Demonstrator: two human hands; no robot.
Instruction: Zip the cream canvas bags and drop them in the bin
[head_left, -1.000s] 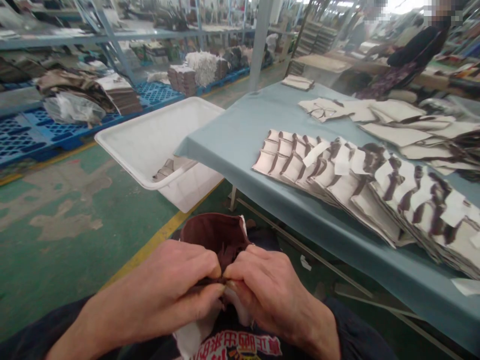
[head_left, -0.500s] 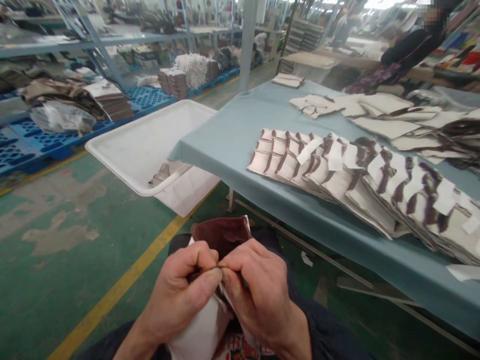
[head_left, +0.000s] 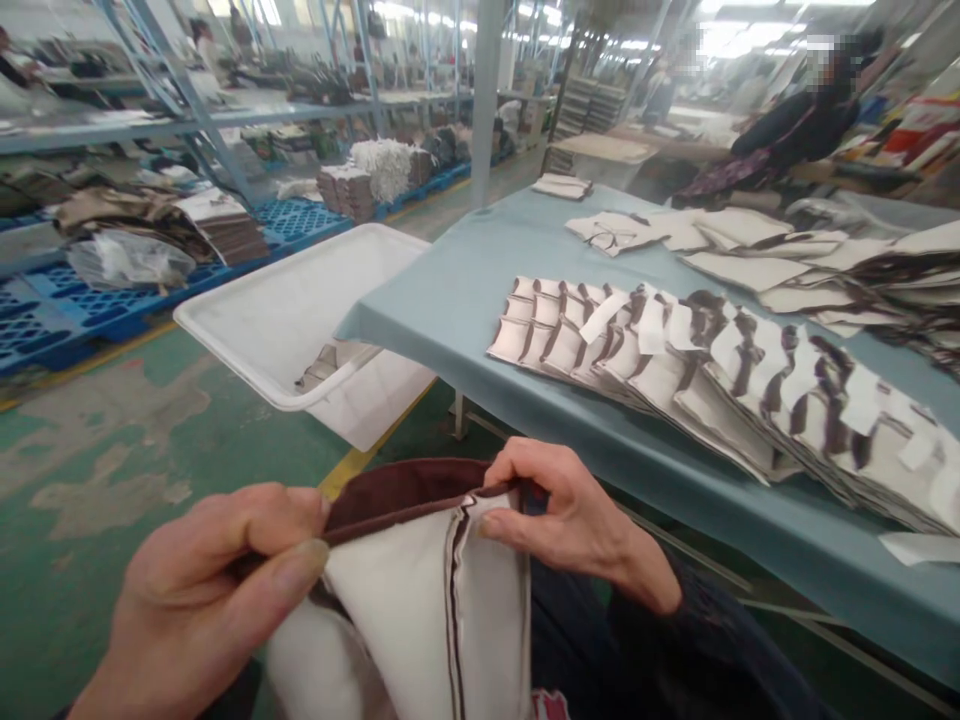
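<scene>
A white fabric bag (head_left: pixel 420 610) with a dark maroon rim and lining is stretched open between both hands, low in the view. My left hand (head_left: pixel 202 590) pinches the rim at its left side. On the right side, my right hand (head_left: pixel 570 520) pinches the rim beside a dark seam that runs down the bag's middle. Both hands are closed on the cloth.
A blue-covered table (head_left: pixel 465 290) stands to the right, bearing a long fanned row of white and dark bags (head_left: pixel 712 370) and more loose ones behind. A white plastic tub (head_left: pixel 247 320) sits on the green floor at the table's left end. Shelving and blue pallets stand beyond. A person is at the far right.
My hands have moved apart from a tight pinch together, pulling the bag's mouth wide and turning its white side toward me. The bag has risen closer to the camera.
</scene>
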